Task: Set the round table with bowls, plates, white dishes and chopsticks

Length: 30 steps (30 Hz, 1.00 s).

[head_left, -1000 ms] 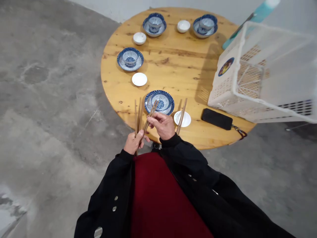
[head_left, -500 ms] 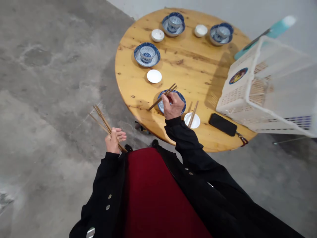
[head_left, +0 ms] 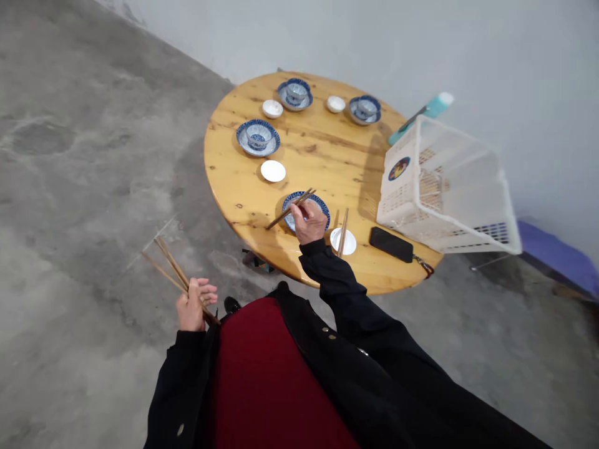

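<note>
Between the fingers of my right hand (head_left: pixel 311 223) is a pair of wooden chopsticks (head_left: pixel 281 216), held slanting above a blue-patterned plate (head_left: pixel 322 206) that the hand partly covers. My left hand (head_left: pixel 191 304) is closed around several more chopsticks (head_left: pixel 171 265), off the table's near left side, their tips pointing up and away. Just right of the plate, another pair of chopsticks (head_left: pixel 344 231) rests across a small white bowl (head_left: pixel 350 243). A small white dish (head_left: pixel 273 171) sits beyond the plate, to the left.
On the round wooden table (head_left: pixel 322 165) stands a white plastic basket (head_left: pixel 397 193) at the right. Close by lie a black phone (head_left: pixel 391 244) with a strap and a teal object (head_left: pixel 437 107). Farther back are patterned plates with bowls (head_left: pixel 258 138) and small white bowls (head_left: pixel 272 109).
The view has tilted up and shifted, so the table appears lower and smaller. Both hands keep their chopsticks, and the right one stays over the plate.
</note>
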{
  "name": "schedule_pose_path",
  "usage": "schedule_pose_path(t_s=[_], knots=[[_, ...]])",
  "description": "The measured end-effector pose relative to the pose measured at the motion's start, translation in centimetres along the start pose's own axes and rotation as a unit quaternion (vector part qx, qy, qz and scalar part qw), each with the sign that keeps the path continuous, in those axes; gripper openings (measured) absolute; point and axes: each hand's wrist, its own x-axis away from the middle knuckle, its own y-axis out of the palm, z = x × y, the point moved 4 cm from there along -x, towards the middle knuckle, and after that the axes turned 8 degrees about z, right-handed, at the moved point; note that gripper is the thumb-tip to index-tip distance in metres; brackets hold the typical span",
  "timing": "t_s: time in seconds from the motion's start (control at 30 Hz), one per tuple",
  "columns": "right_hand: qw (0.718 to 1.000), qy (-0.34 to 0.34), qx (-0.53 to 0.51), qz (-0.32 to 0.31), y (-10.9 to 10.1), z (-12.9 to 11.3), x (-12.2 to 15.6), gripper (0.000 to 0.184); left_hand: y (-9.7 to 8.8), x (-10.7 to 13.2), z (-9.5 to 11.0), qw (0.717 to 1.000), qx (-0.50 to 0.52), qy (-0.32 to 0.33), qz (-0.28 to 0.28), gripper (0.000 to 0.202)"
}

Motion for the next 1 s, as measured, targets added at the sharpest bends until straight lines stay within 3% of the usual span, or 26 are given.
schedule_pose_path(t_s=[0.23,0.37,0.57,0.7,1.0], knots=[[1.000,-0.018,-0.001,0.001,1.0,-0.7,-0.3,0.026,-1.9,-0.9,0.8,1.000,-0.020,0.012,-0.014,0.065],[0.999,-0.035,0.018,-0.003,2.0,-1.3,-0.5,0.026,-1.3,-1.6,1.5,0.999,-0.027,0.019,-0.029,0.066],[0.999,-0.041,0.017,0.000,2.6,-2.1,-1.2,0.029,1.5,-2.9,3.2,0.993,-0.072,0.041,-0.080,0.060],[1.000,-0.017,0.011,0.002,2.8,-2.9,-2.2,0.029,3.7,-4.6,5.7,0.982,-0.114,0.088,-0.123,0.055],[0.997,0.047,0.016,0.059,6.7,-2.7,-6.1,0.028,12.2,-10.4,12.0,0.942,-0.201,0.116,-0.242,0.052]])
